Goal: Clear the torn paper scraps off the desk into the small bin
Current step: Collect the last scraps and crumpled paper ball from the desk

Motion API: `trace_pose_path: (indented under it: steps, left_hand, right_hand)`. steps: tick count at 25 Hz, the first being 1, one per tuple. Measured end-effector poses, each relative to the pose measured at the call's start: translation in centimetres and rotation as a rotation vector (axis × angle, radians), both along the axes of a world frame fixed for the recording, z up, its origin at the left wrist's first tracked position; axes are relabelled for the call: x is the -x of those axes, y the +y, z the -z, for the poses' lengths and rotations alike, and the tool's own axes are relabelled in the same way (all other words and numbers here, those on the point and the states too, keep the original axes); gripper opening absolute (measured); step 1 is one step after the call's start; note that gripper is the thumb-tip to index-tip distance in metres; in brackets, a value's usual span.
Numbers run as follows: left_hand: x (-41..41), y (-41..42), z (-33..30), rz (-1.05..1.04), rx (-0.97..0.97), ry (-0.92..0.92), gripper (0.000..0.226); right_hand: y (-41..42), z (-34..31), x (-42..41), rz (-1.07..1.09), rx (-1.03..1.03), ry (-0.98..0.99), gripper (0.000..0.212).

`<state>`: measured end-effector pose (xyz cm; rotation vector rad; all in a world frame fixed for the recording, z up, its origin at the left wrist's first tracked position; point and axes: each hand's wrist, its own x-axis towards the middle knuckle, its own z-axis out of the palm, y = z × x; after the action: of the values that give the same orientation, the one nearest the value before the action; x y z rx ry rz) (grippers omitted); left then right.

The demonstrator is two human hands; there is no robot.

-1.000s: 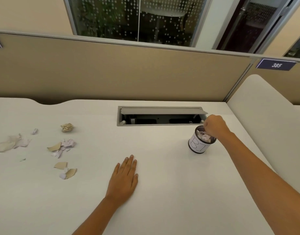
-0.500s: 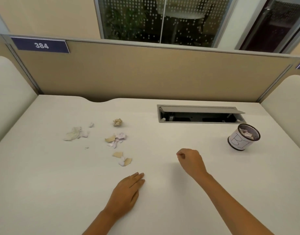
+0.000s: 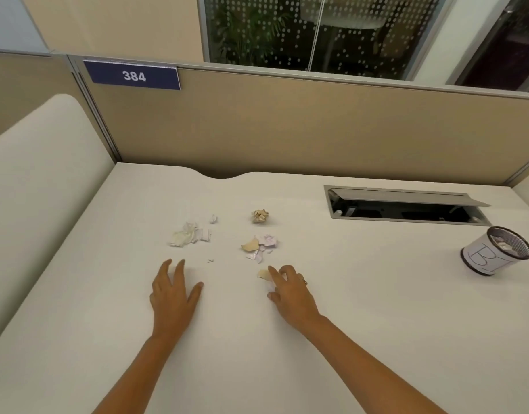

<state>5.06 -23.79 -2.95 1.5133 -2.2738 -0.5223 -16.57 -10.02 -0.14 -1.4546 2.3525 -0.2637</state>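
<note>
The white desk (image 3: pixel 362 309) fills most of the view, backed at twelve o'clock by a tan partition (image 3: pixel 302 124) carrying a blue plate (image 3: pixel 134 75) marked 384, with an open cable tray (image 3: pixel 406 206) sunk into the top at about two o'clock. The small bin (image 3: pixel 493 251), a dark mesh cup wrapped in hand-lettered white paper, stands at three o'clock, well apart from both hands and already holding some paper. The left hand (image 3: pixel 173 289) lies flat on the desk at about seven o'clock from the litter, fingers spread and holding nothing. The right hand (image 3: pixel 290 291) rests with curved, spread fingers over the nearest scraps (image 3: pixel 264 274), a tan piece showing at its fingertips; whether it has yet pinched them I cannot tell. Beyond it at twelve o'clock lies a mixed tan and pale cluster (image 3: pixel 259 248), at eleven o'clock a white pile (image 3: pixel 189 234), and furthest a crumpled tan ball (image 3: pixel 260 216). These bits should be near weightless, limp and flat against the smooth top (so a draught or a quick sweep could scatter them). I would judge it best to rake each cluster together with the fingertips, pinch the heap from its edges, and take the ball whole.
</note>
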Motion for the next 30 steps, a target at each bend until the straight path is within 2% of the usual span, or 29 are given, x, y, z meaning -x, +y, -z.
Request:
trace_pose_path:
  steps: [4, 7, 9, 12, 14, 17, 19, 24, 27, 30]
  left_hand:
    - [0.4, -5.6, -0.7, -0.045, -0.081, -0.062, 0.090]
    - [1.5, -8.8, -1.3, 0.074, -0.102, -0.214, 0.105]
    - [2.3, -10.1, -1.6, 0.192, -0.070, -0.285, 0.104]
    - [3.4, -11.5, -1.8, 0.286, -0.037, -0.388, 0.091]
    - [4.0, -11.6, -1.9, 0.311, -0.044, -0.409, 0.072]
    - [4.6, -10.6, -2.1, 0.307, -0.033, -0.224, 0.039]
    - [4.8, -9.2, -2.1, 0.286, -0.014, -0.095, 0.024]
    - [4.7, -5.7, -1.6, 0.263, 0.016, 0.029, 0.019]
    - [4.3, -3.8, -1.8, 0.173, -0.113, 0.136, 0.020]
    - [3.5, -1.0, -2.2, 0.075, -0.270, 0.279, 0.018]
  right_hand:
    - [-2.3, 0.2, -0.7, -0.049, -0.034, 0.041, 0.048]
    - [-2.7, 0.4, -1.4, -0.070, 0.018, 0.058, 0.034]
    - [-2.4, 0.7, -1.8, -0.061, 0.088, 0.057, 0.028]
    - [-2.0, 1.0, -1.9, -0.032, 0.173, 0.020, 0.026]
    - [-1.9, 1.0, -2.0, -0.031, 0.168, 0.018, 0.028]
    - [-1.7, 0.7, -2.0, -0.012, 0.167, 0.014, 0.031]
    - [-1.7, 0.5, -2.1, 0.020, 0.163, -0.009, 0.029]
    - [-1.2, -0.2, -2.9, 0.026, 0.075, -0.029, 0.017]
    - [-0.4, -1.0, -3.0, 0.182, 0.103, -0.245, 0.012]
    - [0.8, -1.8, -2.7, 0.555, 0.167, -0.831, 0.014]
